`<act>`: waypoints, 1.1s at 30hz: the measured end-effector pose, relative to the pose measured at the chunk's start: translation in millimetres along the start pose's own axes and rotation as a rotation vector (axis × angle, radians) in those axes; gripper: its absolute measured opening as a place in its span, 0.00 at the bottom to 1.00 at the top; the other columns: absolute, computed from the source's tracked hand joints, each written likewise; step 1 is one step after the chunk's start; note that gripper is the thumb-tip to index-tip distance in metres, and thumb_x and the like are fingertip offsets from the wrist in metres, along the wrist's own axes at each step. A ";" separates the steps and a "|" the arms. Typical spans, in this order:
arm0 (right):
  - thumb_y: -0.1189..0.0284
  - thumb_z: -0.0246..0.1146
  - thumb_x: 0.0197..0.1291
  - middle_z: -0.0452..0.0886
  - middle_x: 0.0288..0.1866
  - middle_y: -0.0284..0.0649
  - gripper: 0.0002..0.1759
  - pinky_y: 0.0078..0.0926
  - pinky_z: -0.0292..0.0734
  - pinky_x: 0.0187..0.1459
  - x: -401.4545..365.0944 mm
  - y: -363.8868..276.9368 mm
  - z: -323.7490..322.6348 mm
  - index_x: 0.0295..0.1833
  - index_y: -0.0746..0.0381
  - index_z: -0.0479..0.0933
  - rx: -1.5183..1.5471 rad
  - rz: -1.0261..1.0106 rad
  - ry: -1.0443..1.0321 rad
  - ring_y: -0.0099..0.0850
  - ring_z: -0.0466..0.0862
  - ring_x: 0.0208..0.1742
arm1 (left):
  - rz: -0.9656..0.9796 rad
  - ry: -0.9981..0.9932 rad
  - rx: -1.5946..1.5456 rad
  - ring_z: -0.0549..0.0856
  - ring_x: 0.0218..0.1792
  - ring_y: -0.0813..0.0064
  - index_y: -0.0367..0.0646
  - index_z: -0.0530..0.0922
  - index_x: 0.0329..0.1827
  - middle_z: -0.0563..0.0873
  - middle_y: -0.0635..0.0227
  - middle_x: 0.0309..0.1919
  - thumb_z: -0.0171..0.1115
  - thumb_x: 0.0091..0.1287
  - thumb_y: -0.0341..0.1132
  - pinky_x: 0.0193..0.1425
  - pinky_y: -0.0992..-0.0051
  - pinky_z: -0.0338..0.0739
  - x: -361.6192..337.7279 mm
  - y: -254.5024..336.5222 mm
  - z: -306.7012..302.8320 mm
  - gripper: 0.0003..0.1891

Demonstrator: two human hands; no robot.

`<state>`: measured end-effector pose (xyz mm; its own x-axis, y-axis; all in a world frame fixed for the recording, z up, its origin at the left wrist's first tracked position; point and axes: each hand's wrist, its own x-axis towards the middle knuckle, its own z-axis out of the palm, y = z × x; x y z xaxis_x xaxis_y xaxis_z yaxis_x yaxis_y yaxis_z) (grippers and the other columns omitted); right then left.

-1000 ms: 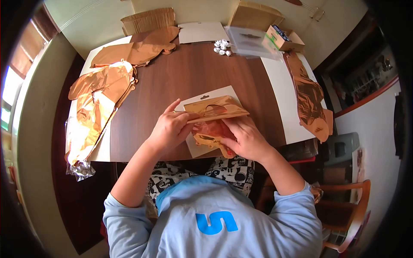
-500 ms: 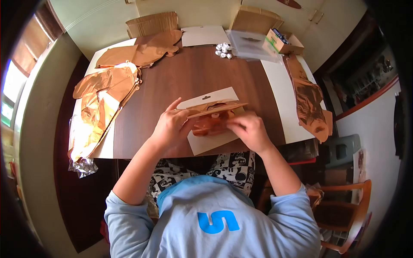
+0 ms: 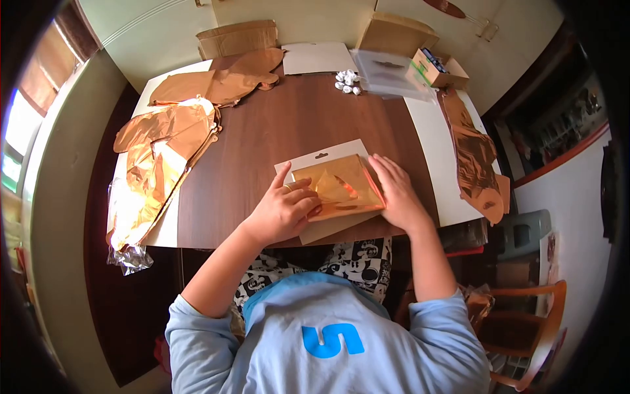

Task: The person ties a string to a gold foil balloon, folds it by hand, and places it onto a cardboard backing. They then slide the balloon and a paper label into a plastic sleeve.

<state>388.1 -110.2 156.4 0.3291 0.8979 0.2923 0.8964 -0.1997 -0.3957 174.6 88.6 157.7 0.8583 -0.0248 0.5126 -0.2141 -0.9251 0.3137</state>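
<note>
Folded foil (image 3: 340,186) lies on our card (image 3: 304,158), near desk (image 3: 275,118) edge. L hand (image 3: 286,210) fingers curl on it, grip unclear; R hand (image 3: 398,192) flat, fingers open. Slick foil could spring open if we ease pressure.

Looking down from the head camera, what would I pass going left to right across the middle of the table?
crumpled foil pile → left hand → folded gold foil sheet on its white card → right hand → foil strip on the table's right edge
</note>
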 end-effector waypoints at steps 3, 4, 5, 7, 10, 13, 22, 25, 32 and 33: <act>0.78 0.57 0.65 0.73 0.70 0.50 0.24 0.43 0.62 0.73 -4.6 20.4 -31.4 0.67 0.63 0.73 0.086 0.053 -0.022 0.46 0.70 0.73 | 0.062 -0.047 0.129 0.84 0.58 0.59 0.44 0.83 0.44 0.86 0.67 0.42 0.73 0.53 0.34 0.77 0.40 0.54 -3.4 0.8 2.3 0.15; 0.78 0.55 0.67 0.74 0.69 0.49 0.22 0.43 0.63 0.73 -1.9 18.3 -42.6 0.66 0.63 0.74 0.202 0.109 -0.030 0.45 0.72 0.72 | 0.040 -0.062 0.112 0.83 0.58 0.58 0.44 0.83 0.45 0.86 0.66 0.44 0.73 0.54 0.39 0.77 0.40 0.54 -2.8 3.7 1.1 0.17; 0.73 0.58 0.68 0.75 0.68 0.51 0.21 0.44 0.64 0.72 3.5 8.2 -49.2 0.66 0.65 0.74 0.312 0.106 -0.022 0.45 0.73 0.71 | 0.020 -0.078 0.094 0.83 0.58 0.57 0.44 0.83 0.46 0.85 0.65 0.45 0.73 0.55 0.44 0.76 0.40 0.54 -0.7 8.9 -2.4 0.20; 0.68 0.59 0.69 0.72 0.71 0.51 0.25 0.45 0.60 0.74 16.2 -13.5 -41.8 0.68 0.65 0.71 0.197 -0.029 -0.094 0.45 0.70 0.73 | -0.011 -0.120 0.076 0.81 0.60 0.55 0.43 0.83 0.48 0.84 0.62 0.47 0.70 0.56 0.54 0.76 0.40 0.54 2.5 18.1 -9.1 0.26; 0.59 0.56 0.71 0.64 0.76 0.52 0.31 0.47 0.51 0.77 31.4 -25.5 -5.5 0.73 0.65 0.65 -0.011 -0.144 -0.176 0.45 0.62 0.78 | -0.047 -0.169 0.079 0.77 0.63 0.53 0.41 0.81 0.54 0.81 0.58 0.52 0.62 0.59 0.67 0.76 0.42 0.55 3.6 22.8 -14.9 0.36; 0.51 0.51 0.73 0.55 0.81 0.50 0.37 0.50 0.40 0.79 42.2 -13.1 21.0 0.78 0.63 0.58 -0.163 -0.174 -0.281 0.44 0.53 0.82 | -0.129 -0.145 0.120 0.71 0.68 0.50 0.38 0.76 0.62 0.76 0.51 0.59 0.55 0.63 0.70 0.76 0.45 0.55 3.7 24.8 -6.6 0.42; 0.44 0.45 0.73 0.51 0.82 0.49 0.40 0.51 0.36 0.80 68.6 5.9 27.8 0.80 0.59 0.55 -0.212 -0.285 -0.340 0.44 0.48 0.83 | -0.298 -0.182 0.238 0.55 0.77 0.38 0.35 0.60 0.76 0.57 0.36 0.75 0.50 0.67 0.69 0.79 0.48 0.47 -3.6 14.4 24.9 0.48; 0.43 0.44 0.73 0.51 0.82 0.50 0.40 0.50 0.37 0.80 73.5 8.6 30.2 0.80 0.58 0.55 -0.193 -0.307 -0.334 0.45 0.48 0.83 | -0.350 -0.192 0.275 0.55 0.77 0.37 0.37 0.61 0.77 0.57 0.36 0.75 0.49 0.66 0.70 0.79 0.48 0.47 -3.7 21.3 23.5 0.49; 0.42 0.44 0.72 0.55 0.80 0.54 0.41 0.50 0.47 0.77 53.6 -1.5 22.5 0.78 0.60 0.59 -0.207 -0.285 -0.258 0.48 0.55 0.79 | -0.390 -0.241 0.247 0.55 0.77 0.38 0.42 0.60 0.78 0.57 0.36 0.75 0.50 0.63 0.74 0.79 0.47 0.48 -8.8 32.0 16.3 0.51; 0.42 0.45 0.72 0.56 0.79 0.55 0.41 0.49 0.50 0.76 44.1 -4.1 20.0 0.78 0.60 0.59 -0.221 -0.268 -0.249 0.49 0.57 0.78 | -0.377 -0.249 0.234 0.55 0.77 0.38 0.42 0.60 0.78 0.57 0.36 0.75 0.50 0.62 0.75 0.79 0.48 0.48 -9.7 32.6 14.6 0.52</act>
<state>393.0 -62.0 153.5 0.0188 0.9914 0.1297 0.9915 -0.0018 -0.1302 166.1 53.2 151.3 0.9470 0.2639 0.1835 0.2177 -0.9466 0.2377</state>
